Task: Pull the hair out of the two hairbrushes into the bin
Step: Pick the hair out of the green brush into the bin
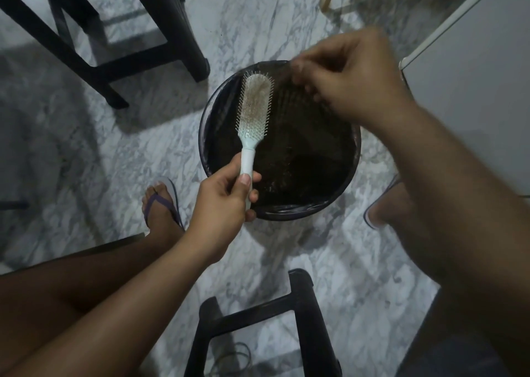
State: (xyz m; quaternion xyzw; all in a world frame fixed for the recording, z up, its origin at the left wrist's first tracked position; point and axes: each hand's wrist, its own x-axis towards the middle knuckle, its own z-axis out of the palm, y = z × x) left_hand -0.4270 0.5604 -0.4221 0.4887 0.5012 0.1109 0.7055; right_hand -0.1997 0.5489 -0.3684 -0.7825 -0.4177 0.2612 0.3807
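1. Head view, straight down: gripping the pale hairbrush [256, 109] by its handle with the left hand [226, 201], fingers curled round it, thumb flat on top.
2. Holding it bristles-up over the left half of the bin [207, 130], head pointing away, grey fluff matted in the pins.
3. Pinching a thin wisp of hair [282, 71] with the right hand [347, 84], fingertips bunched tight over the bin's far rim. Pretty blurred, so can't tell more.
4. Round black bin with a dark liner folded over the rim, sitting on the marble floor [86, 147].
5. Tight at the edges: black stool [186, 46] foot near the far-left rim, white cabinet [464, 75] corner just beside the right rim.
6. Second stool [304, 299] at the bottom, well apart from the near rim, bare floor between.
7. Left foot [160, 204] in a flip-flop near the bin's near-left side, open floor further left.
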